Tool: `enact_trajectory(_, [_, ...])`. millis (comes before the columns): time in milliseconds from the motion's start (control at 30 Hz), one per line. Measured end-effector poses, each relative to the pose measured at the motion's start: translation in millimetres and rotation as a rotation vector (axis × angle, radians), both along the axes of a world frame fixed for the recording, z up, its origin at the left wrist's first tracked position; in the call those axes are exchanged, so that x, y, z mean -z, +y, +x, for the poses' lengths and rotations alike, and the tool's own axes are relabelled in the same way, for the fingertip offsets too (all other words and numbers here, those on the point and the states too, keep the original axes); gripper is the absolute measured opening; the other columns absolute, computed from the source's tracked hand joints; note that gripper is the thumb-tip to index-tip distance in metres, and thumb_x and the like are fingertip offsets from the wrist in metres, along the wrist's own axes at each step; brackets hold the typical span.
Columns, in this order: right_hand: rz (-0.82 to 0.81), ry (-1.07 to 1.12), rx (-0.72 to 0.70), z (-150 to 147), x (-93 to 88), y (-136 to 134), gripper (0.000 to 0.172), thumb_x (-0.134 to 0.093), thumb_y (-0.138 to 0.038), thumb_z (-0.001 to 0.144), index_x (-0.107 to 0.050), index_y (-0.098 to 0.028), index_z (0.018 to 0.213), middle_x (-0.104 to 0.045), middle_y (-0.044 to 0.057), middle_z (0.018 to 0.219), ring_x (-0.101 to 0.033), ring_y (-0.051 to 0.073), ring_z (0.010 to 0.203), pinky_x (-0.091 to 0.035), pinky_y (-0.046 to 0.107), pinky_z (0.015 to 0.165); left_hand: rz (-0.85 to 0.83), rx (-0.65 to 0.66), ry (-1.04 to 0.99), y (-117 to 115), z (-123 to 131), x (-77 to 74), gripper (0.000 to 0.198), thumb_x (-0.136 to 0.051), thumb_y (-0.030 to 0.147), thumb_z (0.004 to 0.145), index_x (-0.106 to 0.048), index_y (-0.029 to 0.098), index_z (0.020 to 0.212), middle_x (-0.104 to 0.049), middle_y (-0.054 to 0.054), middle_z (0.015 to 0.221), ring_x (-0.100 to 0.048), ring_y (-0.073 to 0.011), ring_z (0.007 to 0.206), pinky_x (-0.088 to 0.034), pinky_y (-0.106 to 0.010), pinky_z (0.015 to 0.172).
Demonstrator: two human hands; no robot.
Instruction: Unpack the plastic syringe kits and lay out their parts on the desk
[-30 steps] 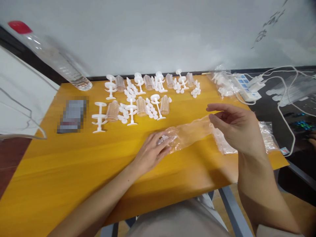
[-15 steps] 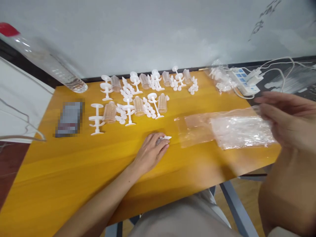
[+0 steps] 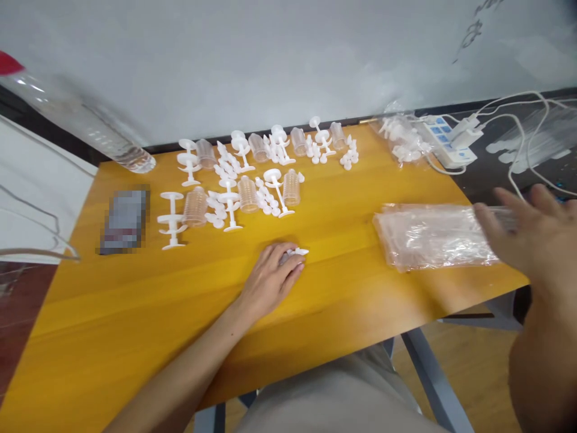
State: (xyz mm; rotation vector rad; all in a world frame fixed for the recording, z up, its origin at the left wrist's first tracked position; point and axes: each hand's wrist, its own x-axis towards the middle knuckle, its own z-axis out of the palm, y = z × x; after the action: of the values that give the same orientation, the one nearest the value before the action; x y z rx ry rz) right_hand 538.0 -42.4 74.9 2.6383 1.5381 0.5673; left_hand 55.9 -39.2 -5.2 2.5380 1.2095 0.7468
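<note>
My left hand (image 3: 273, 273) rests on the table with fingers curled around several small white nozzles (image 3: 300, 251); a pointed one sticks out past the thumb, and the rest are mostly covered. Over the right end of a pile of clear plastic bags (image 3: 433, 236), my right hand (image 3: 536, 231) has its fingers spread, slightly blurred, with nothing seen in them. Beyond my left hand, two rows of parts lie in sets: white plungers (image 3: 172, 221) with round discs, clear ribbed barrels (image 3: 195, 206) and clusters of white nozzles (image 3: 267, 197).
A clear bag of white parts (image 3: 406, 139) lies at the back right beside a power strip (image 3: 448, 143) with white cables. At the left are a blurred-out flat object (image 3: 124, 221) and a bottle with a red cap (image 3: 103, 132). A whiteboard (image 3: 270, 60) stands behind.
The bag that stretched left from the pile no longer sticks out there. My right hand has moved right and slightly down, its fingers opening from a pinch. My left hand has stayed in place.
</note>
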Motion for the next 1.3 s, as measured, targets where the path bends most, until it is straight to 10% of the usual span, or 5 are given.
enact_trajectory(367, [-0.235,0.396,-0.026,-36,69.7,-6,0.086,-0.02,-0.083,0.096,-0.031,-0.037,0.169,-0.012,0.004,0.179,-0.006,0.044,0.163,-0.003,0.073,0.127,-0.006,0.008,-0.001,1,-1,1.8,0.017,-0.057,0.02,0.104,-0.069,0.021,0.116,-0.065,-0.012,0.128,-0.06,-0.0273,0.118,-0.053,-0.045,0.103])
enact_trajectory(667, [0.104,0.202,-0.225,-24,47.0,-5,0.06,-0.038,-0.061,0.103,-0.057,-0.034,0.153,-0.041,0.009,0.168,-0.029,0.037,0.16,-0.004,0.078,0.121,-0.071,0.04,-0.043,2,-5,-3.7,0.019,-0.056,0.021,0.105,-0.07,0.022,0.118,-0.064,-0.012,0.13,-0.062,-0.0256,0.121,-0.054,-0.045,0.107])
enact_trajectory(900, [0.313,0.381,-0.714,-144,-9.7,-8,0.039,-0.061,-0.048,0.099,-0.075,-0.022,0.126,-0.066,0.015,0.142,-0.064,0.029,0.132,-0.049,0.05,0.115,-0.156,-0.017,-0.1,-7,-34,-15.2,0.038,-0.062,0.029,0.103,-0.062,0.03,0.141,-0.062,-0.009,0.147,-0.064,-0.0247,0.132,-0.055,-0.042,0.11])
enact_trajectory(1100, [-0.233,0.623,-1.069,-254,31.9,16,0.041,-0.057,-0.016,0.098,-0.068,-0.015,0.138,-0.068,0.017,0.137,-0.067,0.03,0.123,-0.056,0.046,0.106,-0.051,-0.193,-0.06,-22,-48,-3.6,0.043,-0.072,0.035,0.097,-0.063,0.026,0.138,-0.069,-0.01,0.134,-0.07,-0.0264,0.121,-0.057,-0.044,0.109])
enact_trajectory(1300, [-0.296,0.572,-1.032,-273,53.8,38,0.037,-0.042,-0.012,0.105,-0.068,-0.012,0.132,-0.072,0.016,0.123,-0.068,0.026,0.113,-0.053,0.039,0.1,-0.055,-0.169,-0.067,-19,-47,-1.1,0.035,-0.067,0.03,0.1,-0.065,0.025,0.135,-0.071,-0.009,0.131,-0.07,-0.0248,0.121,-0.058,-0.042,0.108])
